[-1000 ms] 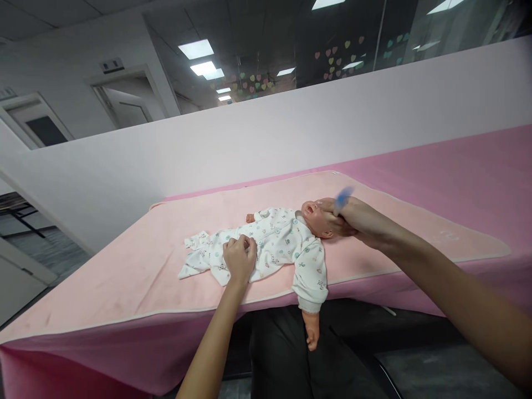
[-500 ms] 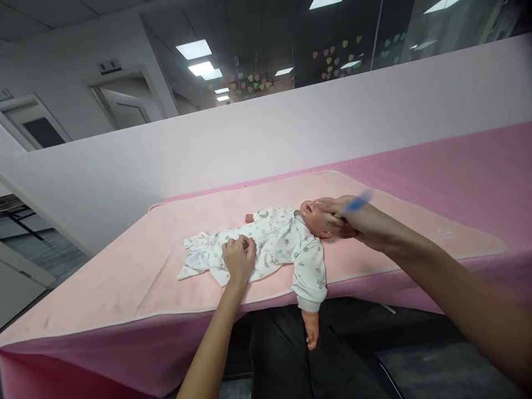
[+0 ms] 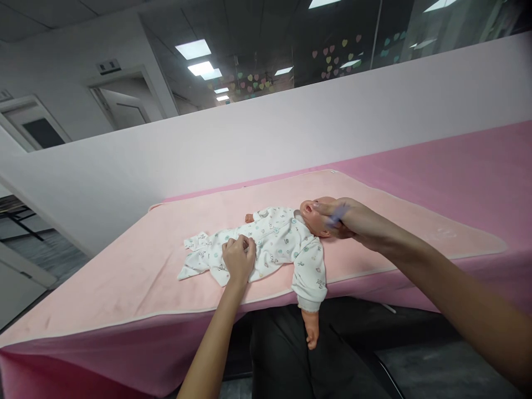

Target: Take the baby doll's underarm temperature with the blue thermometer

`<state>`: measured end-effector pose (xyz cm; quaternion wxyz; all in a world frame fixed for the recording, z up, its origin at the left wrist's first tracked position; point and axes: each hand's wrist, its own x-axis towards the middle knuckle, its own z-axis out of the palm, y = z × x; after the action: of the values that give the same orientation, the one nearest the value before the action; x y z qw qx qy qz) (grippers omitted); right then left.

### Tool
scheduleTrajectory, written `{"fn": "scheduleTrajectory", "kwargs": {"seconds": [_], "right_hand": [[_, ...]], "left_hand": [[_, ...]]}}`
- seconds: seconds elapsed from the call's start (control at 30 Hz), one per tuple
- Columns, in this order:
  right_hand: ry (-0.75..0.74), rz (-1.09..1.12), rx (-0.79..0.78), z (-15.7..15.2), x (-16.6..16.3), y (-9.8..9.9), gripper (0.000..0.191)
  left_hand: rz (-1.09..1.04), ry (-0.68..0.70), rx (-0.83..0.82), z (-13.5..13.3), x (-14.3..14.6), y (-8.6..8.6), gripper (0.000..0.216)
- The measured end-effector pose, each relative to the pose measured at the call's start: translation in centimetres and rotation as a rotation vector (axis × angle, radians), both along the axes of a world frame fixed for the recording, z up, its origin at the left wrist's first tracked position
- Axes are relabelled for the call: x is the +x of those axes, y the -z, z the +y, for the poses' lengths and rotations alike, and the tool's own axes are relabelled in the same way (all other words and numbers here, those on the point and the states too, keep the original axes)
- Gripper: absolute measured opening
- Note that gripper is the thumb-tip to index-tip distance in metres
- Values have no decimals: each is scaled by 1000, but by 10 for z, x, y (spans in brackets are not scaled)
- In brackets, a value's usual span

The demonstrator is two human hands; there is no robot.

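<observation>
A baby doll (image 3: 286, 233) in a white printed sleepsuit lies on its back on a light pink mat (image 3: 124, 277), head to the right. One doll arm hangs over the table's front edge. My left hand (image 3: 239, 257) rests closed on the doll's lower body, fingers bunched on the sleepsuit cloth. My right hand (image 3: 353, 221) cups the doll's head and pinches a thin blue object (image 3: 337, 213), blurred by motion, against the face.
The mat covers a long table draped in darker pink cloth (image 3: 457, 166). A pale partition wall (image 3: 249, 138) runs behind it. Dark trousers (image 3: 286, 354) show below the table edge. A doorway (image 3: 124, 105) stands at the back left.
The blue object in my right hand has swung from sticking up to lying low against the doll's face. My left hand and the doll stay put.
</observation>
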<state>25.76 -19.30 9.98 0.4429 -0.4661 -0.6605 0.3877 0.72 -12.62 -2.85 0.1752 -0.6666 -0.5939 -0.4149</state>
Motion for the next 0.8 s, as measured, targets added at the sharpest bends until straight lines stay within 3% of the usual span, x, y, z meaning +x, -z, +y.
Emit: {"fn": "scheduleTrajectory", "kwargs": {"seconds": [0.37, 0.8], "right_hand": [[114, -34, 95, 2, 1, 2, 48], [42, 19, 58, 6, 6, 0, 51]], "left_hand": [[13, 3, -7, 0, -1, 0, 22], [7, 4, 4, 0, 0, 0, 22]]}}
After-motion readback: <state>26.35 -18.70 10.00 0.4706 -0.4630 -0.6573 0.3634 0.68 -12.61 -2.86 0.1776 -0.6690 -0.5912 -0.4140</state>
